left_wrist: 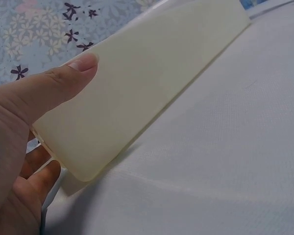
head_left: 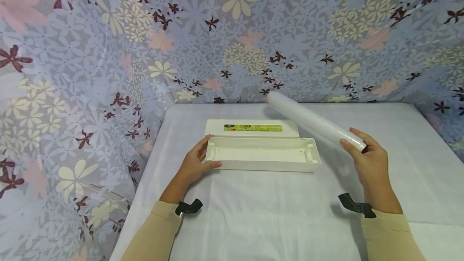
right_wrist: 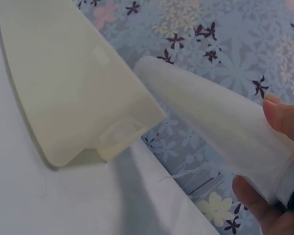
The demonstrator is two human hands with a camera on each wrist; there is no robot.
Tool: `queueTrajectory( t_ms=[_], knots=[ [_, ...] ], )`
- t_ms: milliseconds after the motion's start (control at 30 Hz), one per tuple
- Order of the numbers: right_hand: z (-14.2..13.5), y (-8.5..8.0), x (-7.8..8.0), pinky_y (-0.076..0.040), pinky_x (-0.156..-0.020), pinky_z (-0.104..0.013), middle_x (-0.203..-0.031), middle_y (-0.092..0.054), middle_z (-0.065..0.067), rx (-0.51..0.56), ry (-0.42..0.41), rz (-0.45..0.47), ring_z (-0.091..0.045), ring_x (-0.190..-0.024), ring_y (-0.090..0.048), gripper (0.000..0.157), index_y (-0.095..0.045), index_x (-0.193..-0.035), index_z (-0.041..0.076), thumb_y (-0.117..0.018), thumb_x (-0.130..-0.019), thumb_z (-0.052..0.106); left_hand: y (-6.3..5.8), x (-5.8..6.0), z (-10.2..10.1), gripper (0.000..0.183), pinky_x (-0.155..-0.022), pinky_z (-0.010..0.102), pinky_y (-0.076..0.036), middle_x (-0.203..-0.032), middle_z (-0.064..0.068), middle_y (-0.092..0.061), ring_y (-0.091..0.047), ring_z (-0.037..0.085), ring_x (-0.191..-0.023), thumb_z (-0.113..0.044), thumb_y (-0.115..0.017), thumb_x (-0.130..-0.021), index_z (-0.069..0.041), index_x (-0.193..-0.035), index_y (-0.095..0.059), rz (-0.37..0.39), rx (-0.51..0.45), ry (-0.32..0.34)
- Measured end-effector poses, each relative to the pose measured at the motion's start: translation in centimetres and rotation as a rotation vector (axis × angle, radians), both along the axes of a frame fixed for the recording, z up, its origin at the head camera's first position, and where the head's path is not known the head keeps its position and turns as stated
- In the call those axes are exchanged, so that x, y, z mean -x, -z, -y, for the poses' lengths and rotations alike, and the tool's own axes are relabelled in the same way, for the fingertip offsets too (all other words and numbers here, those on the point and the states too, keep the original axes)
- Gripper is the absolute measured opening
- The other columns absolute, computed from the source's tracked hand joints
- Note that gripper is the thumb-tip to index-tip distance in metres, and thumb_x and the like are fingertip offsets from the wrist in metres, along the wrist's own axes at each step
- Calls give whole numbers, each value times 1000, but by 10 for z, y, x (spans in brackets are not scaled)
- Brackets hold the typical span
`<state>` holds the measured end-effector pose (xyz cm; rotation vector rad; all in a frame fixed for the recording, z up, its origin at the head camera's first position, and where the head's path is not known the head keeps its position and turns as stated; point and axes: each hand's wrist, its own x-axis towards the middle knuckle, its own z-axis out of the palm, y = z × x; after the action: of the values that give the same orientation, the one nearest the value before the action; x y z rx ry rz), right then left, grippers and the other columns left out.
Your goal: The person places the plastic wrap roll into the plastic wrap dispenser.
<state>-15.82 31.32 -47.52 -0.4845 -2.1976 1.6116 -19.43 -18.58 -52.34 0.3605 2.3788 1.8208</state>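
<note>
A long cream plastic box [head_left: 261,165] lies in the middle of the table, its trough facing up. Behind it the attached lid [head_left: 217,128] is folded back, with a yellow-green printed label [head_left: 253,128] on it. My left hand [head_left: 195,162] grips the box's left end, thumb [left_wrist: 63,83] on the front wall and fingers around the end. In my right hand [head_left: 371,164] is a roll of plastic wrap [head_left: 311,120], held by its near end. The roll slants up and away to the left, its far end beyond the box. The right wrist view shows the roll [right_wrist: 210,117] apart from the box [right_wrist: 73,88].
A white cloth covers the table [head_left: 275,212]. Flower-printed fabric [head_left: 203,43] hangs behind the table's back edge and along its left side. A black strap [head_left: 189,206] shows at the left wrist, another strap [head_left: 357,206] at the right.
</note>
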Motion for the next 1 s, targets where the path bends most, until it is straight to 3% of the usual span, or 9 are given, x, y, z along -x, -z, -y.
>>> queueTrajectory(
  t_ms=[133,300,500,700,1000],
  knots=[
    [3,-2,-1,-51,-87,-12,-146,-59,-5,-2,-41,-41,-17,-120,-55,55,-63,-149,14,-80,-97,14,1,0,0,110,-118,32,-36,-167,3,-33,-35,23,-151,-25,-97,-80,-19,-168,-31,5,-4,-2],
    [9,-4,-1,-51,-86,-10,-138,-63,-4,40,-113,-155,-16,-114,-59,50,-66,-144,5,-80,-96,5,1,-1,0,108,-118,29,-35,-167,1,-34,-35,19,-151,-22,-96,-81,-20,-167,-32,15,-18,-1],
    [15,-4,-1,-54,-85,-12,-132,-65,-5,198,-225,-267,-15,-109,-62,46,-68,-138,-1,-78,-93,-5,0,-1,0,105,-119,30,-34,-167,3,-33,-34,21,-151,-15,-94,-83,-19,-167,-33,23,-33,4],
    [20,-4,0,-55,-86,-14,-129,-66,-5,271,-274,-291,-16,-109,-63,45,-69,-137,-2,-77,-93,-9,-2,-2,1,106,-119,30,-34,-167,1,-34,-34,19,-151,-18,-95,-82,-18,-167,-33,18,-24,-6],
    [26,-8,-1,-55,-88,-16,-131,-66,-8,296,-310,-320,-17,-111,-62,44,-69,-135,-3,-75,-93,-11,-1,1,1,106,-118,29,-35,-168,2,-32,-33,19,-151,-17,-95,-82,-20,-167,-32,20,-38,6]
  ],
)
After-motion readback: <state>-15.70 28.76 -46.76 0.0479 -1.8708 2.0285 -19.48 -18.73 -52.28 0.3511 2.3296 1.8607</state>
